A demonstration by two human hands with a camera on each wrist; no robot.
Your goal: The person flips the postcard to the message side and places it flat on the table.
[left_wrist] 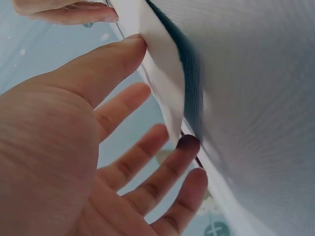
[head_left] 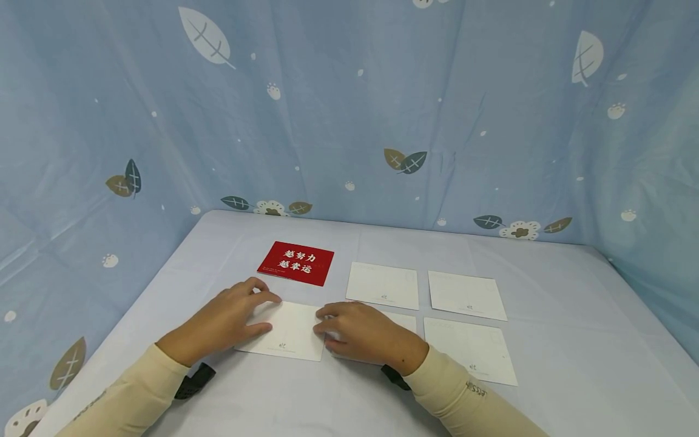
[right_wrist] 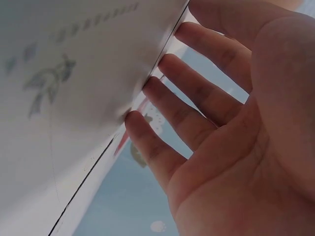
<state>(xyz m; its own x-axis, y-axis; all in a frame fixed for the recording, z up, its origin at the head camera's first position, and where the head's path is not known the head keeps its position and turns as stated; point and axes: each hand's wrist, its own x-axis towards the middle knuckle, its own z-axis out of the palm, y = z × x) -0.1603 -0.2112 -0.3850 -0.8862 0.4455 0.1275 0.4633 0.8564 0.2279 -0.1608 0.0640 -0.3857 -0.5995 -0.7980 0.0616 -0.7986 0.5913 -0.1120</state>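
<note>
A white card [head_left: 293, 335] with a small grey mark lies between my two hands, at the front left of the row. My left hand [head_left: 238, 314] touches its left side with thumb and fingertips, the fingers spread. In the left wrist view the white card [left_wrist: 165, 64] is slightly raised along one edge, its dark teal underside showing. My right hand [head_left: 367, 332] rests its fingertips at the card's right edge. In the right wrist view those fingers [right_wrist: 197, 93] reach out fairly straight. Another white card [head_left: 401, 320] is partly hidden under the right hand.
Behind the left hand lies a red card [head_left: 297, 263] with white characters. More white cards lie at the back middle [head_left: 382, 286], back right [head_left: 466, 295] and front right [head_left: 471, 351]. A white cloth covers the table [head_left: 573, 340]; a blue patterned curtain [head_left: 327, 109] stands behind.
</note>
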